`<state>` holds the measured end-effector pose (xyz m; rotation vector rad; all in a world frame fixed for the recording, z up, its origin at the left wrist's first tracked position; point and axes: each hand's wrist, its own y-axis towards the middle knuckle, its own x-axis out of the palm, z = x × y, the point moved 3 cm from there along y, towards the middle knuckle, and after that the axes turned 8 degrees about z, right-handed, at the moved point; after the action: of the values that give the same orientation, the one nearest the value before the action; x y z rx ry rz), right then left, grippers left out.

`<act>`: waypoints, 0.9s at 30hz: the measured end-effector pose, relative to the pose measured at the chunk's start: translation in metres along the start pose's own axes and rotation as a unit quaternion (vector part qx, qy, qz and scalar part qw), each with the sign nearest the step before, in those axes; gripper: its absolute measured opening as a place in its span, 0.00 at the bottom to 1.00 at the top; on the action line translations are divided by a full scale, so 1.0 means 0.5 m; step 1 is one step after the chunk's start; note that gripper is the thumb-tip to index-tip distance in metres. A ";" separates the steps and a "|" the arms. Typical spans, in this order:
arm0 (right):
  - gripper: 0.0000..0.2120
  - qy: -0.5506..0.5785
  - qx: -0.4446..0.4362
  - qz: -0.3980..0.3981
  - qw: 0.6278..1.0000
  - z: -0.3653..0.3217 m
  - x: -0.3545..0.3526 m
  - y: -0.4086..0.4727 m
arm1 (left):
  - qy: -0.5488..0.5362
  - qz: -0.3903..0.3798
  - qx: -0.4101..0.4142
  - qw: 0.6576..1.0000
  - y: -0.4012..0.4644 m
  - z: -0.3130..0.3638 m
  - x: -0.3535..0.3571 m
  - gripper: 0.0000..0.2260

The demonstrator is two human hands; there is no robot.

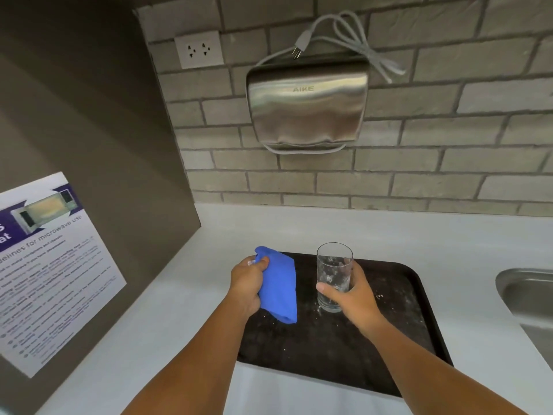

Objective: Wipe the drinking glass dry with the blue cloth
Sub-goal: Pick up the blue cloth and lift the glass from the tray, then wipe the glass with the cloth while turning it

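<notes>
Two bare forearms reach in from the near edge, one hand on each task item. Gripped in the right hand (350,298), with the thumb across the near side and the fingers wrapped around the far side, is the one drinking glass (333,275); it stands upright, clear, with droplets clinging to its wall. Whether its base touches the surface below or is lifted just off it cannot be told. To the left, the left hand (247,284) is closed on the one blue cloth (279,284), bunched at the top under the thumb and hanging down folded beside the palm. Cloth and glass are near each other but apart.

Both are held over a single dark tray (398,339) with rounded corners, its surface speckled with pale spots. It lies on a pale countertop (185,319). At the right edge the corner of one steel sink (526,298) shows.

Farther off, on the grey brick wall (449,151), hangs one brushed-metal hand dryer (308,106) marked AIKE, its grey power cord (356,40) looped on top with the plug unconnected. Left of it is one white double socket (199,50). On the brown panel at the left is one printed notice (51,265) about microwave use.
</notes>
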<state>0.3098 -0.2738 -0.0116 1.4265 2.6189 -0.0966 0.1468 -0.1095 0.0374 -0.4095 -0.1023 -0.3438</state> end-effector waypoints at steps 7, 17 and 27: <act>0.27 0.017 0.011 -0.055 0.998 0.008 -0.012 0.032 | 0.011 0.011 0.010 1.000 0.006 -0.006 0.012 0.10; 0.29 0.099 0.074 -0.077 0.989 0.003 0.006 0.031 | 0.006 0.015 0.032 0.999 -0.013 -0.003 0.009 0.04; 0.19 0.337 0.140 -0.158 0.918 -0.231 0.075 -0.032 | -0.011 0.073 0.243 0.967 -0.107 0.177 0.034 0.09</act>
<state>0.2637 -0.2361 0.0957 1.2554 3.5221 -0.0169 0.1417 -0.1248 0.1408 0.0650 -0.1714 -0.1594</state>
